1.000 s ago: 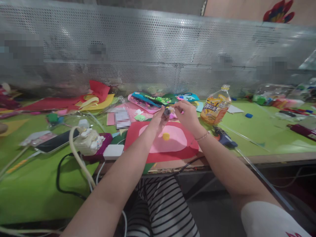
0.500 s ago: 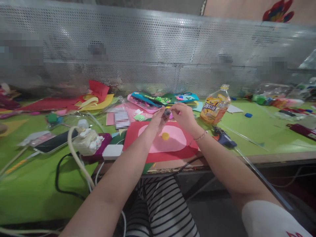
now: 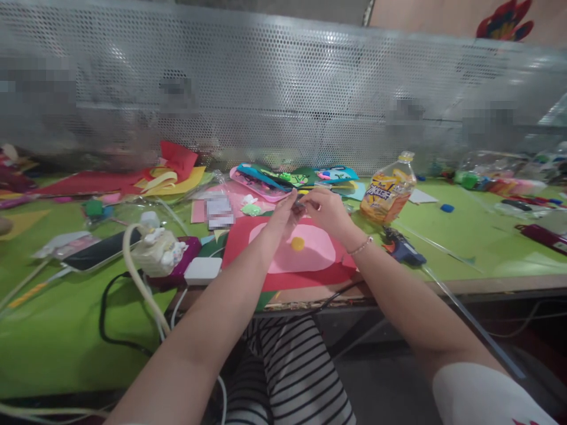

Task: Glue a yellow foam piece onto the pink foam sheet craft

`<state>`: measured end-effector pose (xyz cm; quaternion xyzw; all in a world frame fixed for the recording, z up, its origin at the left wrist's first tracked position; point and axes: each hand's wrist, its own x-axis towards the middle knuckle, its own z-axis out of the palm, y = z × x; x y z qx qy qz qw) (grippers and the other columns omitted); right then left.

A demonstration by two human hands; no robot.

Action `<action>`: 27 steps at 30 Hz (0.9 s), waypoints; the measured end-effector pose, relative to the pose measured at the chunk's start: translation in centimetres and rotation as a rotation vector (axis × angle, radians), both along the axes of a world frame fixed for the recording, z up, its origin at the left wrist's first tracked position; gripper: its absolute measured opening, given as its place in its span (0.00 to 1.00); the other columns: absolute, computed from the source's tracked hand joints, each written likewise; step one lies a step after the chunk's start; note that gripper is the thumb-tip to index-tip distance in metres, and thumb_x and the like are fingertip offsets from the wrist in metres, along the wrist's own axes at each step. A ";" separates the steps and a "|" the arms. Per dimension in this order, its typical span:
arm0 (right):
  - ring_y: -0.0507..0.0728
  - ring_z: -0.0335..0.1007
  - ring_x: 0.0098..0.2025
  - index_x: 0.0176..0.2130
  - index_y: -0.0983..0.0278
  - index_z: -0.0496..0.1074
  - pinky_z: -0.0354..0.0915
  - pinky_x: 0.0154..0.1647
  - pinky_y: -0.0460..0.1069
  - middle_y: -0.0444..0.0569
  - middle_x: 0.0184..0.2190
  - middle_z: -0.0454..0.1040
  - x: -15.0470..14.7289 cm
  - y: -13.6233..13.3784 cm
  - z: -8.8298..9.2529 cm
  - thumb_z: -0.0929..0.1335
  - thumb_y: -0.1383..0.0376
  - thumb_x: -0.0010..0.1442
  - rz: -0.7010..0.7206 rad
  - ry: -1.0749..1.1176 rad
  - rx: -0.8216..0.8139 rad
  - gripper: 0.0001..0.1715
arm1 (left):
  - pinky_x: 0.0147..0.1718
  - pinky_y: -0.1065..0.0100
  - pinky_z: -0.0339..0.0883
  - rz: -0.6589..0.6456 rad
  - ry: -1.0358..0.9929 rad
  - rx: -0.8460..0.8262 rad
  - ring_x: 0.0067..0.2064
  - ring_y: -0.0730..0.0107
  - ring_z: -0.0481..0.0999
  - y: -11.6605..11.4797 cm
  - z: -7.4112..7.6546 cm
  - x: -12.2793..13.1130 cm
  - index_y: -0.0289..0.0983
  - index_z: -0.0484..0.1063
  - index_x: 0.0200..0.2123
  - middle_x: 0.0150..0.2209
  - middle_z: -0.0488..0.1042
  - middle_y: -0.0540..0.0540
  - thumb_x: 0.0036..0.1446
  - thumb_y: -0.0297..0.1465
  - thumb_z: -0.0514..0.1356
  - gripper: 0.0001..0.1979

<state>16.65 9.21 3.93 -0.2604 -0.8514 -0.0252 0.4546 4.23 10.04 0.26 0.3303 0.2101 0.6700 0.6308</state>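
Observation:
My left hand (image 3: 283, 216) and my right hand (image 3: 326, 210) meet above a red foam sheet (image 3: 248, 254) with a pink oval (image 3: 312, 251) and a small yellow dot (image 3: 297, 243) on it. Both hands are closed in a pinch on one small dark craft piece (image 3: 301, 204) held between their fingertips; I cannot make out what it is. A bracelet sits on my right wrist.
An orange drink bottle (image 3: 390, 192) and a blue glue gun (image 3: 401, 248) lie right of my hands. Coloured foam shapes (image 3: 283, 177) lie behind them. A phone (image 3: 100, 251), a white toy (image 3: 157, 254), a charger (image 3: 202, 270) and cables are at left. A perforated metal screen (image 3: 283, 94) backs the green table (image 3: 487, 248).
My hands have stayed together over the pink oval, with the right fingers shifting slightly on the small piece; the pink bit seen earlier at the fingertips no longer shows.

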 end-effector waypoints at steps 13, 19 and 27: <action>0.55 0.66 0.35 0.31 0.64 0.73 0.63 0.38 0.51 0.50 0.30 0.71 0.8 0.4 0.6 0.61 0.74 0.54 -0.053 0.090 0.161 0.13 | 0.23 0.77 0.64 0.012 -0.036 -0.073 0.22 0.81 0.69 -0.8 0.9 0.2 0.33 0.69 0.26 0.23 0.73 0.50 0.45 0.39 0.64 0.14; 0.55 0.64 0.37 0.32 0.62 0.72 0.59 0.45 0.54 0.49 0.33 0.71 0.9 0.9 0.4 0.59 0.73 0.57 0.032 -0.125 0.243 0.14 | 0.25 0.77 0.65 0.004 -0.054 -0.112 0.22 0.81 0.69 -0.7 0.9 0.3 0.34 0.70 0.27 0.22 0.72 0.51 0.43 0.38 0.65 0.13; 0.55 0.60 0.32 0.27 0.63 0.67 0.57 0.42 0.52 0.48 0.27 0.68 1.0 1.0 0.6 0.58 0.76 0.53 0.022 -0.197 0.202 0.13 | 0.31 0.75 0.65 -0.013 -0.042 -0.046 0.26 0.80 0.72 -0.6 0.6 0.3 0.34 0.71 0.26 0.24 0.73 0.51 0.43 0.32 0.66 0.09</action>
